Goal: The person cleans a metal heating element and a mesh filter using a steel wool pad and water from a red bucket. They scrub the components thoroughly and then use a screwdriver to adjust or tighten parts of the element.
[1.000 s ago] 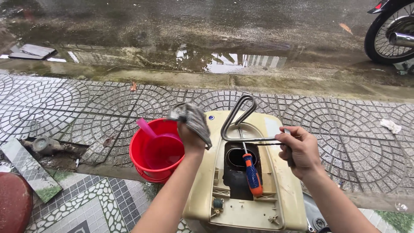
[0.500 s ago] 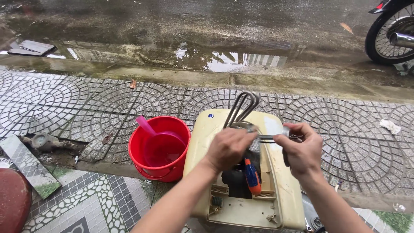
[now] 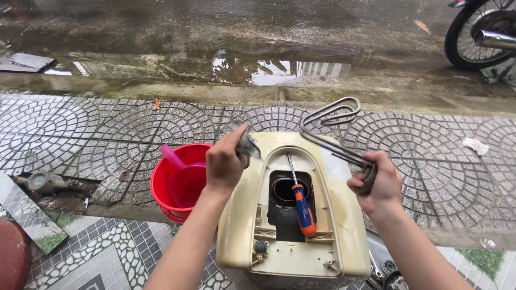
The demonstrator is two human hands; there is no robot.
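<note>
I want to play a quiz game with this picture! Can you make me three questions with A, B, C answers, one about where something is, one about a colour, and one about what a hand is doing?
1. Where does the screwdriver lie?
A. In the bucket
B. In the opening of the cream casing
C. On the road

2. What colour is the bucket?
A. Red
B. Blue
C. Green

3. What is the right hand doing?
A. Resting flat on the tiles
B. Hanging empty
C. Gripping a bent metal heating coil

Answers: 1 B, its orange handle rests in the dark opening. 2 A, it is plainly red. 3 C, the fingers close around the coil's base.
</note>
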